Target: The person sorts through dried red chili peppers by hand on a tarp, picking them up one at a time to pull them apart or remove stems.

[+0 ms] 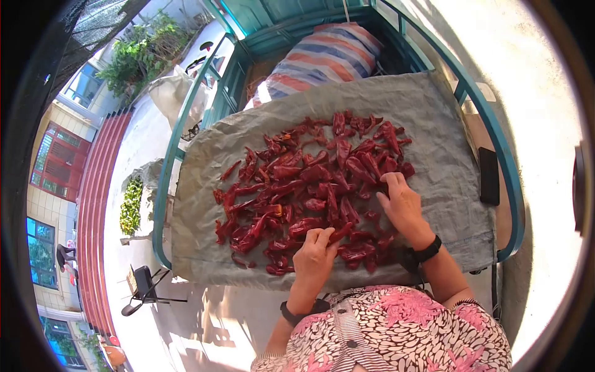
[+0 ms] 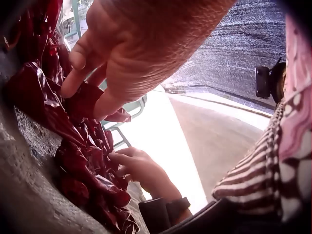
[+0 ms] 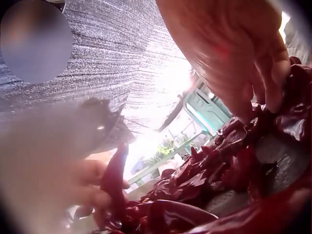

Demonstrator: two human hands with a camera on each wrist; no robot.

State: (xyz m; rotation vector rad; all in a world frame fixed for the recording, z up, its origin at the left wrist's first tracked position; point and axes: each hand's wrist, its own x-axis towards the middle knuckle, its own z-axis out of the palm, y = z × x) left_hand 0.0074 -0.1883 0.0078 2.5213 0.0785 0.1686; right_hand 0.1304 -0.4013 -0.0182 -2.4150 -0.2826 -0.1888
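Wrinkled dried red peppers (image 1: 297, 186) lie spread over a grey-green cloth (image 1: 204, 186). My left hand (image 1: 316, 257) is low over the near edge of the pile. It pinches one dark red pepper (image 3: 115, 180) between thumb and fingers, and the pepper's tip points up in the right wrist view. Farther right, my right hand (image 1: 401, 208) reaches to the pile's right edge. Its fingertips (image 3: 274, 105) touch the peppers there, with thumb and index finger apart in the head view. Both wrists wear black bands.
The cloth lies over a cart bed with green metal rails (image 1: 496, 136). A striped woven sack (image 1: 322, 59) is behind the peppers. On the cloth's right side sits a black flat object (image 1: 488, 176). A black chair (image 1: 145, 288) stands on the ground at left.
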